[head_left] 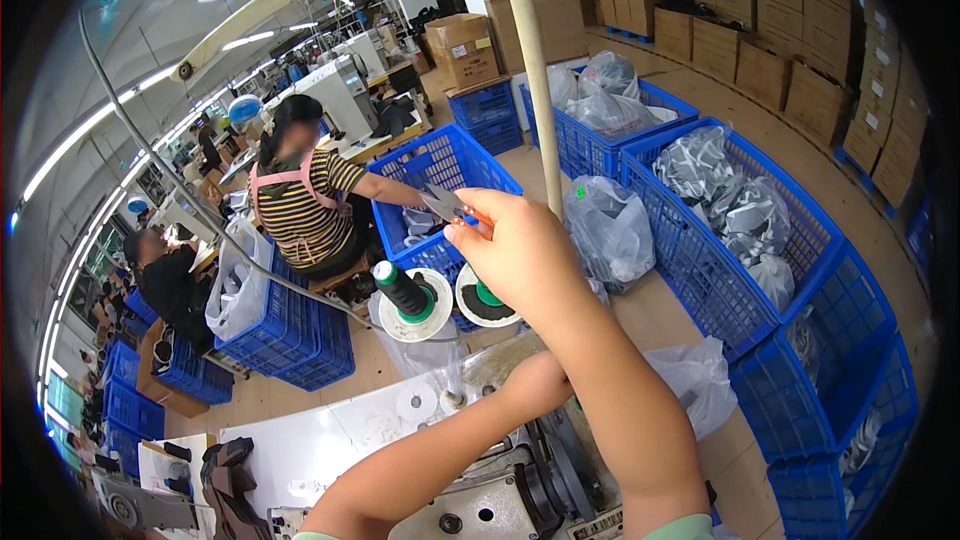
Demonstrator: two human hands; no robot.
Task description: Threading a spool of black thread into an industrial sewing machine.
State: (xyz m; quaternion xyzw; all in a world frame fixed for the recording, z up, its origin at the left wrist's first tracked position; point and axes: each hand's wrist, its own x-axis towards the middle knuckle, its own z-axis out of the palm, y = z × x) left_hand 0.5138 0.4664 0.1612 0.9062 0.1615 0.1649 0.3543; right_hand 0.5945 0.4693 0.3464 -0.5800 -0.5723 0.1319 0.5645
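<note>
My right hand [500,237] is raised ahead of me, its fingers closed on a pair of thread snips [443,204] with metal blades and orange on the grip. The blades point left, toward a co-worker's outstretched arm [392,192]; whether they touch that person's hand I cannot tell. My left hand [538,383] is low over the sewing machine [470,505], partly behind my right forearm, which hides its fingers. Below my right hand stand a black thread cone [402,290] on a white disc and a second spool [484,298] with a green core.
A blue crate [455,162] stands beside the seated co-worker [300,190]. More blue crates [700,285] with bagged goods line the right side. A pale post [535,70] rises behind my right hand. Cardboard boxes [715,45] are stacked at the back. A white tabletop [320,445] lies left of the machine.
</note>
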